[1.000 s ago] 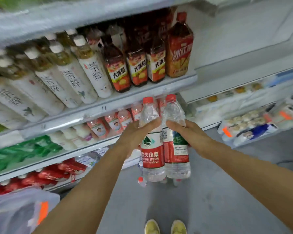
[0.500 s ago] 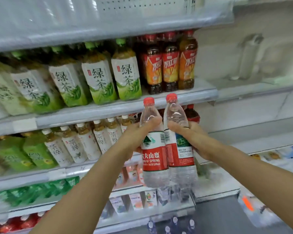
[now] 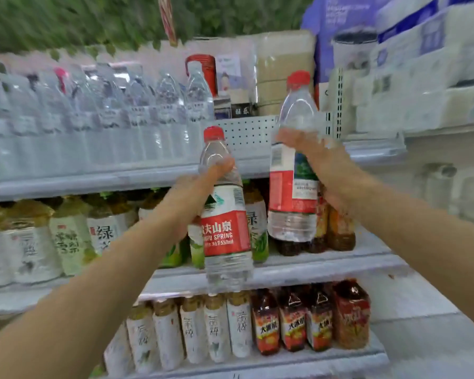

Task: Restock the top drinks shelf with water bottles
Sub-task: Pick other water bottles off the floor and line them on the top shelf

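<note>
Progress: partway, judging by the long row of water bottles [image 3: 99,119] already filling the left and middle of the top shelf [image 3: 93,181]; open gap at its right end, in front of the perforated back panel [image 3: 246,129]
Left to do: two bottles not yet set down, both up in the air in front of the shelves
Left hand [image 3: 195,192]: curled round the shoulder of the left bottle [image 3: 226,228], thumb across the clear neck; held upright, base hanging level with the tea shelf below
Right hand [image 3: 320,165]: wrapped round the middle of the right bottle [image 3: 293,170], raised higher, cap level with the stocked row, tilted slightly, near the gap
Next step, as a guess: right bottle into the gap first, left one after
Bottles: clear thin plastic, ribbed toward the base, rounded shoulders, red screw caps, glossy red and white wrap labels
Shelves: pale metal, smooth front lip, blurred
Lower shelves: green tea bottles [image 3: 74,236] with white labels, dark tea bottles [image 3: 293,321] with orange labels, tightly packed
Above and right: pale bulky packs [image 3: 422,77], soft-looking, too blurred to name
Risk: slick plastic, bottle likely to flex under the grip
</note>
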The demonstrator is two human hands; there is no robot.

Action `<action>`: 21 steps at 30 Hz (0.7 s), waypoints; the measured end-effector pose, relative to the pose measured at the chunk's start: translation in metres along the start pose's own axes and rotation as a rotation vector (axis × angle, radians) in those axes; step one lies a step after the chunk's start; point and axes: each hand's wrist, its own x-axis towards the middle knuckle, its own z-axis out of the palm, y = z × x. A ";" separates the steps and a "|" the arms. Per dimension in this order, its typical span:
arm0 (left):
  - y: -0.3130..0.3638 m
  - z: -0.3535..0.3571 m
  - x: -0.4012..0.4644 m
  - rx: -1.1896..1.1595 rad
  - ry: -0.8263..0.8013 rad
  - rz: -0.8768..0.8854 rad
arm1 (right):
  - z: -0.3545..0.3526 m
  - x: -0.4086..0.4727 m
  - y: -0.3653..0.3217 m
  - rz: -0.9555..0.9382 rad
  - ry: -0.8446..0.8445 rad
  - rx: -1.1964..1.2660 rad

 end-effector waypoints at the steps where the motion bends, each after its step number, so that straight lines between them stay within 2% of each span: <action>1: 0.009 -0.008 0.010 0.002 0.003 0.020 | 0.005 0.016 -0.012 -0.046 0.016 0.012; 4: 0.030 -0.032 0.041 -0.028 0.029 0.071 | 0.023 0.064 -0.045 -0.143 0.061 0.034; 9: 0.054 -0.055 0.089 -0.088 0.052 0.122 | 0.056 0.133 -0.068 -0.190 0.210 0.057; 14: 0.058 -0.063 0.125 -0.110 0.024 0.136 | 0.084 0.184 -0.040 -0.118 0.377 -0.212; 18: 0.057 -0.061 0.139 -0.124 -0.018 0.141 | 0.097 0.203 -0.009 -0.036 0.392 -0.344; 21: 0.053 -0.060 0.143 -0.134 -0.013 0.138 | 0.096 0.208 0.000 -0.006 0.328 -0.396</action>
